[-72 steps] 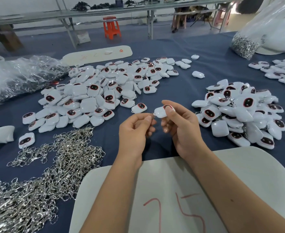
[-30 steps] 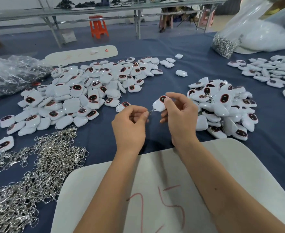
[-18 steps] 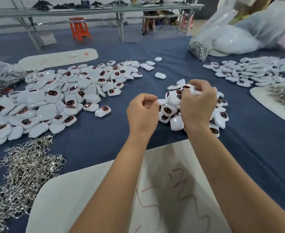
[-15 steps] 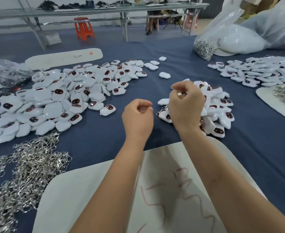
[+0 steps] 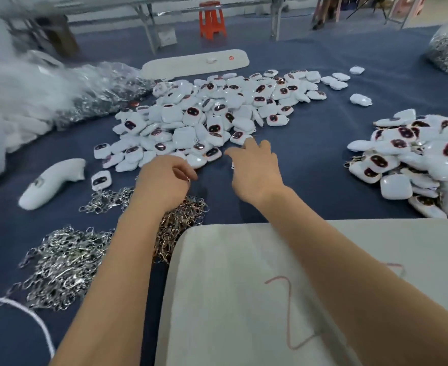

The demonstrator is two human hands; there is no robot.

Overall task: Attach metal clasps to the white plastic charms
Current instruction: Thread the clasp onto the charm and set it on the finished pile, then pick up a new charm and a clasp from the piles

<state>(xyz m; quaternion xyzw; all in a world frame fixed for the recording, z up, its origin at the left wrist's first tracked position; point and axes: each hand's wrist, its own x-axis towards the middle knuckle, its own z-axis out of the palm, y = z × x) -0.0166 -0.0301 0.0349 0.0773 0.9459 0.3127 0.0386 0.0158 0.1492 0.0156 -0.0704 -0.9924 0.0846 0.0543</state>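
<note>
Head view: the big heap of glossy white plastic charms with dark oval faces (image 5: 212, 114) lies spread on the navy cloth table (image 5: 310, 154), straight ahead of the person, probably so an unfitted piece is within easy reach. A second heap of the same white charms (image 5: 413, 159) sits well apart on the right; small metal loops show at its near edge, so it looks like the finished stock. The tangled pile of silver metal clasps (image 5: 67, 260) lies near the left forearm, handy for that side.

The right hand (image 5: 257, 173) stretches forward with fingers straight and spread, its fingertips (image 5: 249, 141) at the near edge of the big heap, gripping nothing. The left hand (image 5: 164, 180) hovers above the clasps with fingers curled; a small metal ring (image 5: 188, 180) glints at its fingertips, seemingly pinched there. A pale grey board with red marks (image 5: 244, 286) lies nearest the person.
</note>
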